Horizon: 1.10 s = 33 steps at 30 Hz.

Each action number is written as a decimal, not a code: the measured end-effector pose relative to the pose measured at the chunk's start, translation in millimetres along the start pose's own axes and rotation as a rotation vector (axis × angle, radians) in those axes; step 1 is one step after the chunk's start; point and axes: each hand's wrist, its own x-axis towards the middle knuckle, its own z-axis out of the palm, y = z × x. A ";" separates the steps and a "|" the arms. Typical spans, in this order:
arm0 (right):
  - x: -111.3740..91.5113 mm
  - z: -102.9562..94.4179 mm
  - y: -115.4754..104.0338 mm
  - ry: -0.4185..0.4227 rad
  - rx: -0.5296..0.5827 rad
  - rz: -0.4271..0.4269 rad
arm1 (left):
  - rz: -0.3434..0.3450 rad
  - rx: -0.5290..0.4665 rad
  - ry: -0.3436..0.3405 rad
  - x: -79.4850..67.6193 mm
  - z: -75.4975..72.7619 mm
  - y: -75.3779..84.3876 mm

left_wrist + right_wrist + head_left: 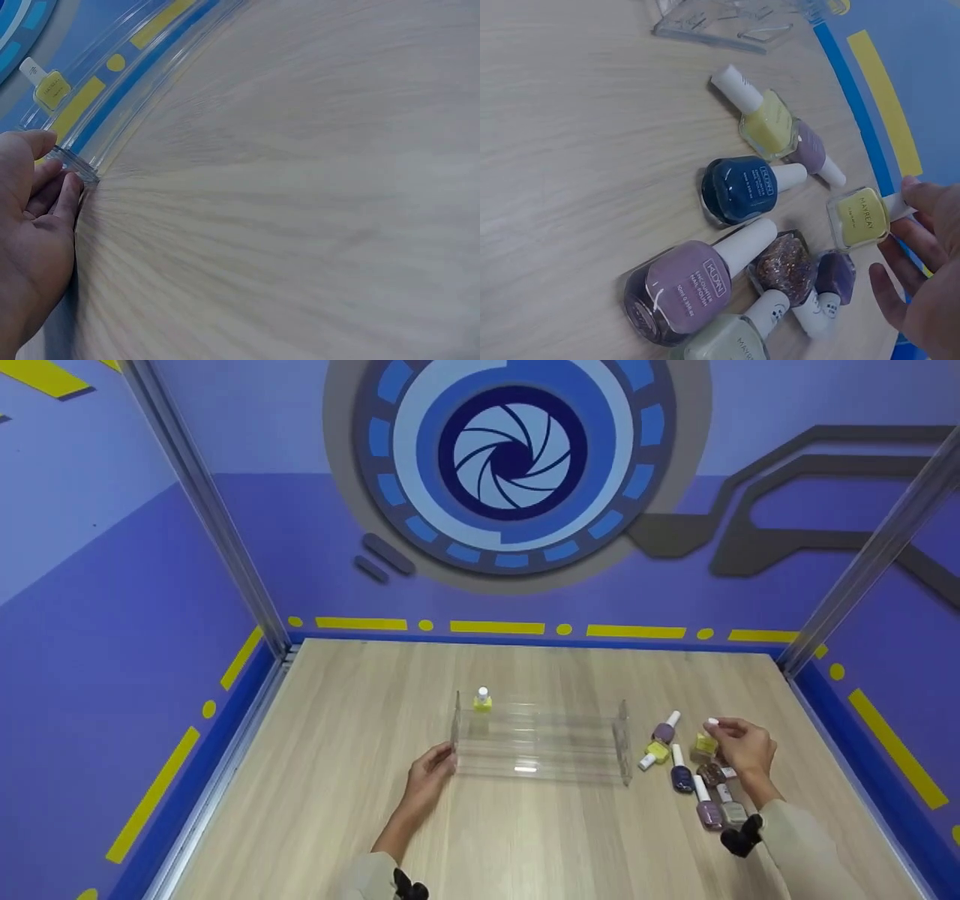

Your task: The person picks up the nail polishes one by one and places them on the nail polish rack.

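Note:
A clear tiered acrylic rack stands mid-table, with one yellow nail polish bottle upright at the left of its top tier. My left hand holds the rack's left side panel; in the left wrist view the thumb and fingers are at its edge. My right hand pinches the white cap of another yellow nail polish bottle, keeping it above the others. Below and beside it lie a dark blue bottle, a mauve bottle, a glitter bottle and a pale green one.
Left of the pile, a yellow bottle lies against a purple bottle, near the rack's right panel. A dark purple bottle lies by the glitter one. Blue walls and metal posts border the wooden table.

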 end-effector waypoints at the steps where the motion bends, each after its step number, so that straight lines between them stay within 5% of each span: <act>1: -0.4 -0.5 -1.7 -0.004 0.005 -0.003 | -0.002 0.004 0.004 0.0 0.1 -0.2; 22: -18.5 7.9 -42.5 -0.005 0.093 -0.249 | -0.014 0.025 0.025 -1.4 1.3 -1.5; 33: -30.4 17.8 -58.1 -0.087 0.164 -0.293 | -0.010 0.022 0.024 0.3 1.8 2.2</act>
